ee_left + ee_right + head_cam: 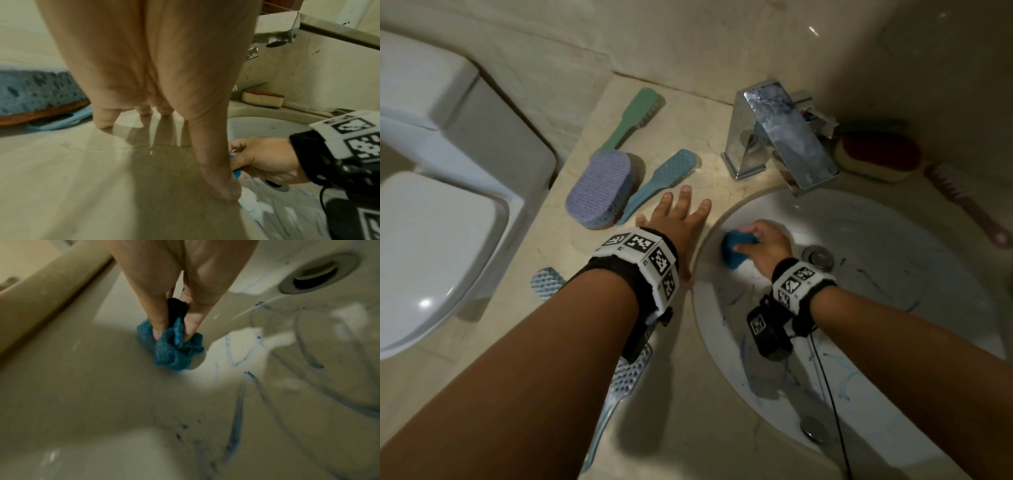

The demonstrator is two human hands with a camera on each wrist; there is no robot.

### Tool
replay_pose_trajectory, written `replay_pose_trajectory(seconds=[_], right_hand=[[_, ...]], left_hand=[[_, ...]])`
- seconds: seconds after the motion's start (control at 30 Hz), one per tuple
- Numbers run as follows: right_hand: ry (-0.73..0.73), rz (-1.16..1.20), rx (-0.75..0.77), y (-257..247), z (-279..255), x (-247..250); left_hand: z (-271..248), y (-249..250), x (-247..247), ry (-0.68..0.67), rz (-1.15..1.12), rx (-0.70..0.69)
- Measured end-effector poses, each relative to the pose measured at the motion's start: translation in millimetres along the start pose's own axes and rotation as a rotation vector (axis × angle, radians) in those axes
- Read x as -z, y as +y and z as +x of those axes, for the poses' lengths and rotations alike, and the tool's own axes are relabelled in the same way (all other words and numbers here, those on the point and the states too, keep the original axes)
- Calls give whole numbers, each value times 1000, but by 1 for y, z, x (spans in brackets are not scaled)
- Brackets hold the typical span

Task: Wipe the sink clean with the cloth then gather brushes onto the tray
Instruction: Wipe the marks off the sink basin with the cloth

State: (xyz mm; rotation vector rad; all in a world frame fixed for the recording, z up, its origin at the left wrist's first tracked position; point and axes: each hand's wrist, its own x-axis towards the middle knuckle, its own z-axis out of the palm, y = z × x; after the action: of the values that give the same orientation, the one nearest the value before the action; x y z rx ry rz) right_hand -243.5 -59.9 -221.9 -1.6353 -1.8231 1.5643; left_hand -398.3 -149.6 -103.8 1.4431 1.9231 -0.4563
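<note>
Scrubbing the blue-streaked sink (893,260) with our bunched blue cloth (734,251).
Our right hand (765,248) grips the cloth against the basin's left wall; our left hand (678,219) rests flat, fingers spread, on the counter (571,260).

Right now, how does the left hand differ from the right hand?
The left hand lies open with fingers spread on the counter; the right hand is inside the sink, gripping the bunched blue cloth against the basin wall. Both wear marker wristbands.

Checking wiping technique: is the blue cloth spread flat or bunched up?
Bunched up. The right hand pinches the cloth into a crumpled wad against the sink wall.
</note>
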Motion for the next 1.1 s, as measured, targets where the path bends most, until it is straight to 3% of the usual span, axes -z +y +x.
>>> replay_pose_trajectory(seconds=[0.07,0.13,0.27,0.33,0.43,0.53,0.6,0.73,0.9,1.0,1.1], right_hand=[[77,32,-7,2,7,2],[55,12,13,3,2,0],[-214,-405,208,11,-23,-7],[-320,-486,240,14,-30,-6],[-272,-392,179,14,-23,1],[-99,5,27,7,-14,1],[-118,73,-18,6,-16,-2],[-266,-311,121,10,-36,-2],[-475,-419,208,-1,-56,-1],[-414,-406,206,-3,-48,-5],[-212,-326,181,-6,-30,-7]], left_hand=[[0,0,-1,-1,3,0],[1,-1,-1,-2,0,-3],[2,-2,-1,-6,-17,-5],[1,-2,-1,-9,-24,-6],[2,-2,-2,-1,-26,-5],[3,-3,-2,-1,-26,-4],[4,-4,-2,0,-25,-8],[3,-4,-2,-6,-23,-10],[1,-1,-1,-5,-16,-1],[0,-1,0,-2,-14,-5],[2,-2,-1,-1,-10,-6]])
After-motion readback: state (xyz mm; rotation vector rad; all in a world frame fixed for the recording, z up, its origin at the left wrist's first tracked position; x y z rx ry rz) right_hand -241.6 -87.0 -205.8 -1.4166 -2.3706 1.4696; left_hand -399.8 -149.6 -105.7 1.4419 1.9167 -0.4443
